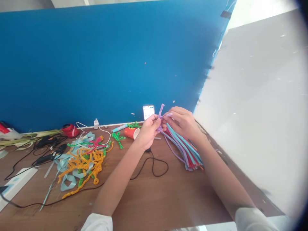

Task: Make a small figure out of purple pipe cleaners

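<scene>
A twisted purple pipe cleaner (161, 110) is held up in front of me, over the far part of the table. My left hand (149, 131) pinches its lower, coiled part between thumb and fingers. My right hand (184, 122) is closed on a purple end that sticks out to the right; its fingertips are partly hidden. Below my right hand lies a bundle of loose pipe cleaners (184, 150) in purple, light blue and red. A small green pipe-cleaner figure (118, 139) lies left of my left hand.
Left on the brown table (154, 199) are tangled orange pipe cleaners (96, 162), light-blue ribbon (68, 183), black cables and a white power strip (18, 184). A phone (148, 111) leans on the blue partition (108, 64) beside a red paper cup (131, 132) and marker (119, 128).
</scene>
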`<state>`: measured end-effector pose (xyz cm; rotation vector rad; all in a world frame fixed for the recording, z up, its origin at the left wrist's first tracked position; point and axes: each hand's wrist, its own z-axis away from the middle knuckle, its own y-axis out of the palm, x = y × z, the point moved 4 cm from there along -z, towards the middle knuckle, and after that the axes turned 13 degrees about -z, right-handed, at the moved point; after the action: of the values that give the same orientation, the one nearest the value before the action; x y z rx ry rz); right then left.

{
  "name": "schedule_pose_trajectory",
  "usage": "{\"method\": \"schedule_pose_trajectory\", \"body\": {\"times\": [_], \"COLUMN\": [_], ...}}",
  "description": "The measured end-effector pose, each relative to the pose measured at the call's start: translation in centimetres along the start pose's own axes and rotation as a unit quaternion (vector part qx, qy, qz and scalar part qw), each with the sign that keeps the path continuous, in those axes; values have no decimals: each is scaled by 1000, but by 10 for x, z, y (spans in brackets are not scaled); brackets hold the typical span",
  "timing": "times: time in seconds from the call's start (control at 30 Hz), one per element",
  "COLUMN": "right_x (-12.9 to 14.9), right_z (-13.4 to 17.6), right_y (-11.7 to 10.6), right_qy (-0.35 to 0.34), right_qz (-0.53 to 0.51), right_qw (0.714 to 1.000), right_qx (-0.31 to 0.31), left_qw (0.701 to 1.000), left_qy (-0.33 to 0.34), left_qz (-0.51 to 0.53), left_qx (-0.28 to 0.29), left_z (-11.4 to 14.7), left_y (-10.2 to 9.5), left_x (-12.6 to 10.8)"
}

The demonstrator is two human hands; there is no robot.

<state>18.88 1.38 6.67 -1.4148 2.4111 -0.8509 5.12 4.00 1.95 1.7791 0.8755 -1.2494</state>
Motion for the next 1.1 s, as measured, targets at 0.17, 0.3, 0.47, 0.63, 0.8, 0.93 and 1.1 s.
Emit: {"method": "schedule_pose_trajectory", "body": {"times": [0.17, 0.3, 0.47, 0.63, 0.8, 0.93, 1.1], "right_x": [5, 7, 8, 6, 10, -3, -29], "right_z": [0, 2, -1, 0, 1, 3, 10], "right_y": [8, 13, 8, 11, 27, 25, 23], "right_qy": [-10, -20, 50, 245, 348, 364, 393], "right_qz": [29, 21, -168, -470, -656, -648, -613], "right_qw": [1000, 1000, 983, 835, 662, 656, 662], "right_qx": [1, -11, -57, -146, -104, -130, -180], "left_qw": [994, 988, 954, 783, 614, 676, 808], "left_qy": [1, 21, 182, 402, 536, 483, 369], "left_qz": [55, 56, -138, -418, -541, -532, -457], "left_qx": [-92, -144, -193, -225, -207, -165, 44], "left_z": [5, 8, 12, 32, 41, 32, 89], "left_y": [6, 8, 1, 4, 4, 2, 7], "left_x": [-1, 0, -10, -39, -54, -70, -45]}}
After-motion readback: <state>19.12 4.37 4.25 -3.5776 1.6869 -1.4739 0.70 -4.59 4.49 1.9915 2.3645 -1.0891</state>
